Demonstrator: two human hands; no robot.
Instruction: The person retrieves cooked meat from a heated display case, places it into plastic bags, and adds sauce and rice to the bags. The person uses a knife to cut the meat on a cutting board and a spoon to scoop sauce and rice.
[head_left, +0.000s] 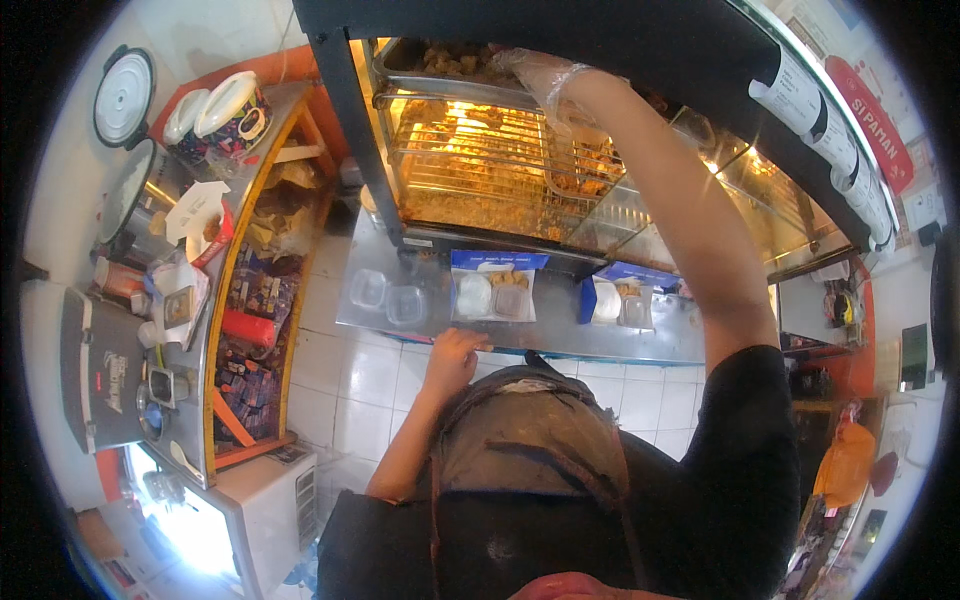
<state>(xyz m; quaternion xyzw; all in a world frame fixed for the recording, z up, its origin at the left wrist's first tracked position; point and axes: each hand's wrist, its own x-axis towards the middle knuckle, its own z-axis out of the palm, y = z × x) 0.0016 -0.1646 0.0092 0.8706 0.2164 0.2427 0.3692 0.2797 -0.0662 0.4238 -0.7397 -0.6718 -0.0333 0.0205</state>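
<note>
My right hand (536, 71), in a clear plastic glove, reaches into the lit food warmer, at the edge of a metal tray (457, 84) of fried pieces (450, 60) on the top rack. Its fingertips are partly hidden among the food. My left hand (452, 360) is bare and rests by the front edge of the steel counter (375, 315), fingers bent, holding nothing visible. On the counter stand an open paper box (531, 262) with a wrapped white portion (475, 292), fried pieces and a clear cup, a similar box (589, 304) to its right, and two clear plastic tubs (406, 304) at left.
The warmer's black frame (375, 150) rises behind the counter, its wire rack (472, 150) above more fried food. A shelf unit (251, 195) stands at left with a rice cooker, an open red-and-white box (217, 244) and a cooler (101, 375). A white appliance (262, 517) is at lower left.
</note>
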